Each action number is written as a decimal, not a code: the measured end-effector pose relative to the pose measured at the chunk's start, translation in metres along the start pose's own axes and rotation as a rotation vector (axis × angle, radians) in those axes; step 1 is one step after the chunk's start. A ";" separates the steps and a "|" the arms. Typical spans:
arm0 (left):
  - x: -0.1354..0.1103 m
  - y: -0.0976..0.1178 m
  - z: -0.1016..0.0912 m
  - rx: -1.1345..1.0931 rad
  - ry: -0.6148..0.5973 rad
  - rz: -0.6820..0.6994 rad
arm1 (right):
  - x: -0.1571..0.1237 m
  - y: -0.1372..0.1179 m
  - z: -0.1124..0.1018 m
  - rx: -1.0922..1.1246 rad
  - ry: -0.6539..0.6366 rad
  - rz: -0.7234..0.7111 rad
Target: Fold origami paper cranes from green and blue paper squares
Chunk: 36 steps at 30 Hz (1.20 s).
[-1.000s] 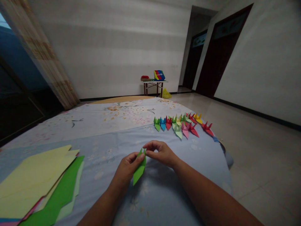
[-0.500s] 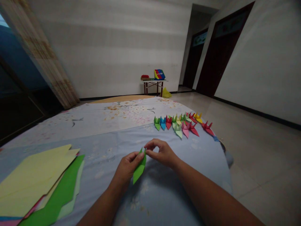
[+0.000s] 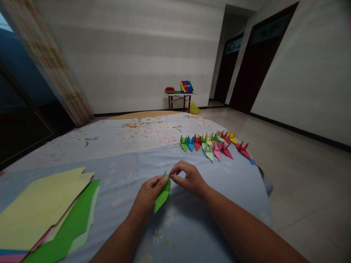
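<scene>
A half-folded green paper figure [image 3: 162, 195] is held over the blue sheet, just in front of me. My left hand [image 3: 149, 193] grips its middle from the left, thumb on top. My right hand [image 3: 189, 178] pinches the upper tip of the same figure between thumb and forefinger. Both hands are closed on the paper. Beyond my hands, to the right, stands a row of several finished paper cranes [image 3: 212, 143] in green, blue, red, yellow and pink.
A stack of yellow, green and pink paper sheets [image 3: 46, 212] lies at the lower left on the blue flowered sheet [image 3: 123, 171]. The sheet's right edge drops to a tiled floor [image 3: 301, 171]. A small table with coloured things [image 3: 179, 95] stands by the far wall.
My hands and the green figure have barely moved; the right fingers have shifted slightly on the tip. The view has drifted a little.
</scene>
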State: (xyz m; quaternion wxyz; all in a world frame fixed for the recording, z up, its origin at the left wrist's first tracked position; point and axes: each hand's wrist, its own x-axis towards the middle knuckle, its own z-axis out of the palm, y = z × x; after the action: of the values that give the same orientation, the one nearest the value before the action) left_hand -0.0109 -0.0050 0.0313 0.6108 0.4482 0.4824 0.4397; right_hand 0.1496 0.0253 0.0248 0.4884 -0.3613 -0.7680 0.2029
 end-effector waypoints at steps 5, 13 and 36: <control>0.001 -0.001 0.000 -0.029 0.016 0.010 | 0.000 -0.001 0.001 -0.025 0.001 -0.027; 0.004 -0.003 0.000 -0.148 0.062 -0.019 | -0.002 0.003 0.006 -0.012 0.001 -0.094; 0.000 0.001 0.004 -0.199 0.099 0.004 | -0.004 -0.006 0.005 -0.100 -0.004 -0.147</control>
State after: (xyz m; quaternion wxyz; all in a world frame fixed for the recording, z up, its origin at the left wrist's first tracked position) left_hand -0.0069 -0.0058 0.0325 0.6269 0.3637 0.4652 0.5083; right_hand 0.1442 0.0192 0.0243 0.4817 -0.3277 -0.8026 0.1285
